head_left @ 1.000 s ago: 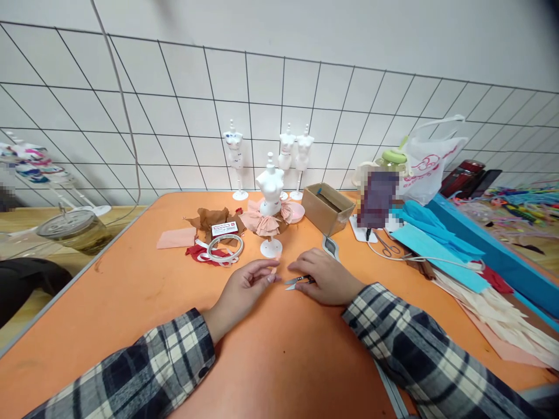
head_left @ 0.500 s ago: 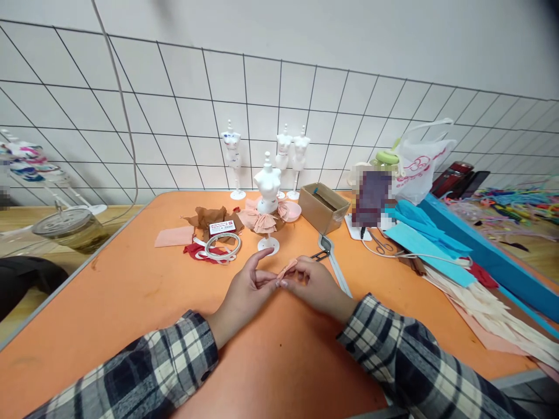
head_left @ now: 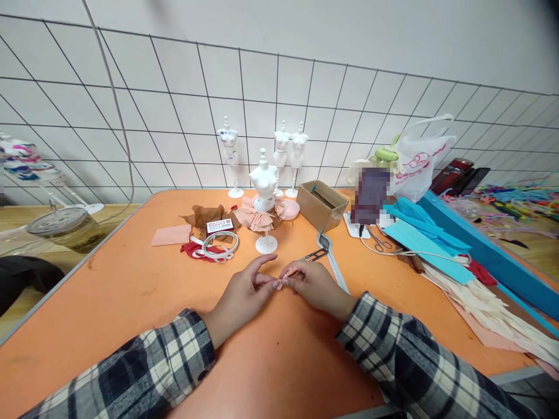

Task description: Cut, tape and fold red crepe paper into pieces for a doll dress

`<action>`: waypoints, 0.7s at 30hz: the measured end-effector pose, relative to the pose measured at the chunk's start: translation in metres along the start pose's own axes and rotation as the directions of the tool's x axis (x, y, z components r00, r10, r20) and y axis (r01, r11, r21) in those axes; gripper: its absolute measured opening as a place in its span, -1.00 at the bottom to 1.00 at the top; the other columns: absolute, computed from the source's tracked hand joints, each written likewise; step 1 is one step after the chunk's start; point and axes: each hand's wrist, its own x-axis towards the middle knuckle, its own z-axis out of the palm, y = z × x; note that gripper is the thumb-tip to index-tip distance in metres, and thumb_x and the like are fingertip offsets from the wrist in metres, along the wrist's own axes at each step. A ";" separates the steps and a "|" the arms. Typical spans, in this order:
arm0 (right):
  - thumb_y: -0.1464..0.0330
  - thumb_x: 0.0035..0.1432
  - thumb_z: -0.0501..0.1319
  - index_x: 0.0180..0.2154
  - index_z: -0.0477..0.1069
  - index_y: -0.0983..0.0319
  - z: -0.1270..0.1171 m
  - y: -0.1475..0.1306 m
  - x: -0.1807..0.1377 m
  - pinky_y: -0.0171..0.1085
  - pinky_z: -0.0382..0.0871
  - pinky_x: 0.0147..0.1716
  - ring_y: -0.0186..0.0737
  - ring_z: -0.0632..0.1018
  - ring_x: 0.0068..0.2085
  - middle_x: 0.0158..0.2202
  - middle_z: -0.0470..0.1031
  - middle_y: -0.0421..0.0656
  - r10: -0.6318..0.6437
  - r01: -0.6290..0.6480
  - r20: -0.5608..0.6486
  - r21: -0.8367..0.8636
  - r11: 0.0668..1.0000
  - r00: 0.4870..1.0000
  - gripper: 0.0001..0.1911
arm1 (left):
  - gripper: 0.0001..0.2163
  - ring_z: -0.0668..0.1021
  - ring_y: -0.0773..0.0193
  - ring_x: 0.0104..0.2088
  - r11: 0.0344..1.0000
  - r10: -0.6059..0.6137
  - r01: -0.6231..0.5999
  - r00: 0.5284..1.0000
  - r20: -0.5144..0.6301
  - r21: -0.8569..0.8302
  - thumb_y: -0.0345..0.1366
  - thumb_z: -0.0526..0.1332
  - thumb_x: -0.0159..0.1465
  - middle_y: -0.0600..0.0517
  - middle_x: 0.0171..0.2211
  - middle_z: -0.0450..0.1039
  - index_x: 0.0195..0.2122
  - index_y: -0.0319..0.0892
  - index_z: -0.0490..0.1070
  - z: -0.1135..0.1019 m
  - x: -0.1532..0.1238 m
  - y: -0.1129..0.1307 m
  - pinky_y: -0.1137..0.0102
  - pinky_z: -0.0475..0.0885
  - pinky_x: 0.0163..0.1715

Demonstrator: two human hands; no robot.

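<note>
Between my two hands is a small gathered piece of peach fabric (head_left: 289, 273), pinched by the fingertips just above the orange table (head_left: 266, 372). My left hand (head_left: 246, 294) grips its left end between thumb and finger, the index finger raised. The other end is in the pinch of my right hand (head_left: 317, 289), whose fingers partly cover it. Beyond them stands a white mini dress form (head_left: 264, 177) wearing a ruffled peach skirt (head_left: 257, 217) with brown fabric beneath. Thread snips (head_left: 316, 255) lie just behind my right hand.
Left of the form are brown crumpled fabric (head_left: 205, 219), a small labelled box (head_left: 219, 227), a tape roll (head_left: 220, 245) and a flat peach piece (head_left: 171, 235). On the right are a cardboard box (head_left: 322, 206), a phone (head_left: 371, 195), scissors (head_left: 383, 245) and blue fabric sheets (head_left: 430, 247).
The peach fabric has turned slightly in my fingertips, and more of its left end shows between them. Both hands stay pinched together in nearly the same place. The view has shifted a little.
</note>
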 end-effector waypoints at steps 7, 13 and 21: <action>0.18 0.07 0.29 -0.37 0.43 0.23 -0.005 -0.006 -0.001 -0.42 0.21 -0.61 -0.37 0.42 -0.53 -0.51 0.46 -0.24 0.211 -0.212 0.032 0.016 0.977 0.977 -0.76 | -0.53 0.62 0.22 -0.33 1.000 -0.004 0.005 1.000 -0.029 0.020 -0.23 0.14 0.27 0.01 -0.34 0.63 0.20 -0.17 0.16 -0.002 -0.001 0.003 0.37 0.43 -0.26; 0.16 0.08 0.28 -0.38 0.41 0.23 -0.010 -0.003 -0.003 -0.45 0.18 -0.66 -0.41 0.35 -0.58 -0.59 0.34 -0.29 0.269 -0.261 0.223 -0.068 0.963 0.937 -0.74 | -0.58 0.59 0.24 -0.32 0.996 0.068 -0.064 0.996 -0.065 0.061 -0.28 0.12 0.28 0.04 -0.38 0.56 0.16 -0.17 0.21 -0.003 0.001 0.003 0.35 0.43 -0.21; 0.19 0.04 0.31 -0.47 0.34 0.25 -0.008 0.008 -0.001 -0.45 0.09 -0.63 -0.45 0.28 -0.58 -0.63 0.27 -0.33 0.168 -0.154 0.259 -0.073 0.985 0.951 -0.72 | -0.81 0.50 0.23 -0.31 0.916 0.155 -0.192 0.979 0.132 0.351 -0.21 0.14 0.28 0.01 -0.38 0.51 -0.37 -0.16 0.47 -0.003 0.001 0.007 0.39 0.35 -0.27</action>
